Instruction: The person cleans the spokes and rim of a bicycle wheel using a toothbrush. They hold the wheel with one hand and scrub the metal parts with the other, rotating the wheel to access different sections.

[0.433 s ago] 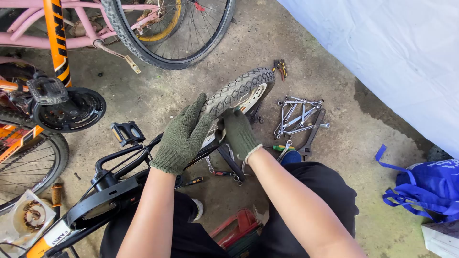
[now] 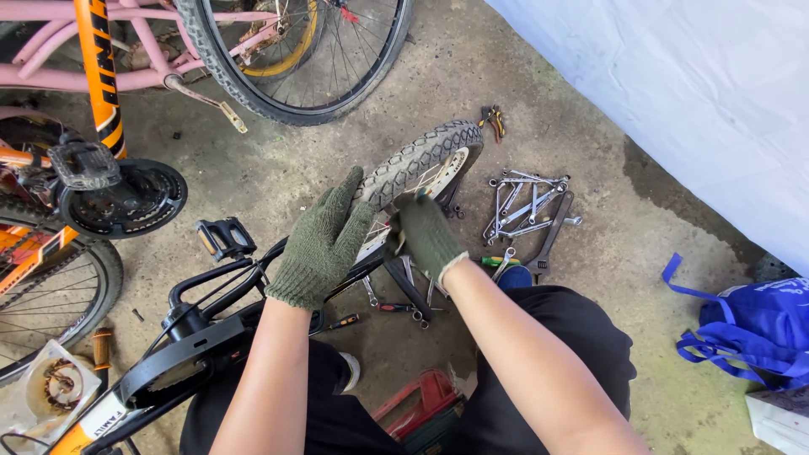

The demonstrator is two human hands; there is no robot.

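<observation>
1. Left hand [image 2: 324, 244]: gloved in green knit, fingers straight and pressed flat against the near side of the small wheel [image 2: 421, 164]. It holds nothing; the palm bears on the tyre just below the tread.
2. Right hand [image 2: 425, 232]: gloved likewise, curled over the wheel's lower edge beside the left hand. Whether its fingers close on a spoke, the rim or a small part is hidden by the glove; the state cannot be told.
3. Change since the picture 0.4 s ago: both hands sit in nearly the same place on the wheel. The left fingers lie a little flatter and closer together, and the right hand appears slightly more closed. The wheel itself has not visibly shifted.
4. Reading of that change: judged from these two pictures, the hands are settling their contact on the wheel rather than moving it; the work remains at the wheel of the black bike [image 2: 211, 337].
5. Position of the wheel: upright on its tread edge over the concrete floor [image 2: 278, 168], mounted at the far end of the black bike, which lies across the person's lap.
6. Surroundings: a set of spanners [image 2: 527, 206] lies just right of the wheel; a pedal [image 2: 223, 238] lies to its left; a blue bag [image 2: 742, 324] stands well apart at right.
</observation>
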